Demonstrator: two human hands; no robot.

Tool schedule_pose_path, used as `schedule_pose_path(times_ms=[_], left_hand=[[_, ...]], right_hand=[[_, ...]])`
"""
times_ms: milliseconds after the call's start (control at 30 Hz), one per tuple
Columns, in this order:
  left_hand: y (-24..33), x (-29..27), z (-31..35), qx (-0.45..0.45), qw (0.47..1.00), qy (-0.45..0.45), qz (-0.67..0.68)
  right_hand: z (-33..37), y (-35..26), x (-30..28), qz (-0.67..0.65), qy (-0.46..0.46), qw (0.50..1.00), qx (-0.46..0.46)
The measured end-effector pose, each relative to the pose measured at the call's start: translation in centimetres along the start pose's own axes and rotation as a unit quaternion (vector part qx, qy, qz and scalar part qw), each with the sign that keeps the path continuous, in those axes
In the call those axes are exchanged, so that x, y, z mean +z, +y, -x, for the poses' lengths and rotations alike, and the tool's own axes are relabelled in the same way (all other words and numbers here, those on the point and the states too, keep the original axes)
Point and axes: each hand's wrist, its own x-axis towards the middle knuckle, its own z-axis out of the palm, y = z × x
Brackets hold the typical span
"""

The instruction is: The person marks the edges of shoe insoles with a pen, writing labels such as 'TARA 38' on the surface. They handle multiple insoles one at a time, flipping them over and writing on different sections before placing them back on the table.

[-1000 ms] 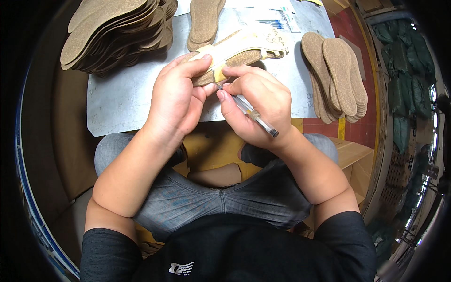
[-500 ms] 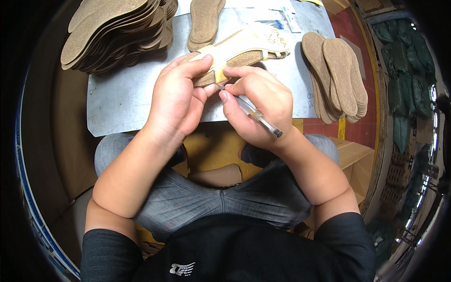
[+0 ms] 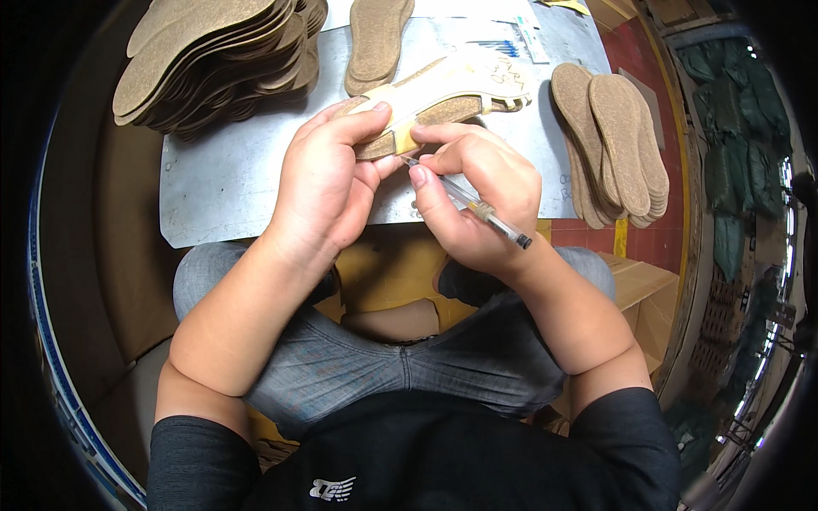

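My left hand (image 3: 317, 179) is closed around the heel end of a brown speckled insole (image 3: 452, 111), thumb on top. A pale yellow template (image 3: 464, 83) with handwriting lies over the insole, and its tabs wrap the edge. My right hand (image 3: 492, 187) pinches a clear pen (image 3: 481, 210) with a dark end cap. The pen's tip is close to the insole's near edge, beside a yellow tab; whether it touches cannot be made out. Fingers of my right hand rest against the template. Both hands are above the near part of the metal table (image 3: 221, 187).
A tall pile of insoles (image 3: 213, 64) stands at the far left. Another insole stack (image 3: 377, 43) lies at the back, and smaller stacks (image 3: 618, 145) sit at the right. Several blue pens (image 3: 494, 47) lie near the back. Cardboard boxes (image 3: 635, 285) stand right of my knee.
My right hand and the pen have shifted slightly to the right, with the pen tip a little farther along the insole's edge. My left hand keeps its hold on insole and template.
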Motion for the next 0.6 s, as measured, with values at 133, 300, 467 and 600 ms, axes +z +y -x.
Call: schedule_pose_path(times_ms=[133,300,467,600], left_hand=[[0.0,-0.14,-0.11,-0.003,1.0,-0.006,0.003],[-0.12,-0.27,-0.23,0.0,1.0,-0.009,0.006],[-0.19,-0.52,-0.37,-0.009,1.0,-0.005,0.0],[-0.31,-0.65,-0.44,-0.009,1.0,-0.013,0.003]], right_hand=[[-0.06,0.05,-0.04,0.003,-0.007,1.0,-0.001],[-0.09,-0.04,-0.04,0.008,-0.007,1.0,0.001],[-0.12,0.0,-0.02,0.008,-0.008,1.0,-0.002],[-0.08,0.08,0.12,0.009,-0.006,1.0,-0.008]])
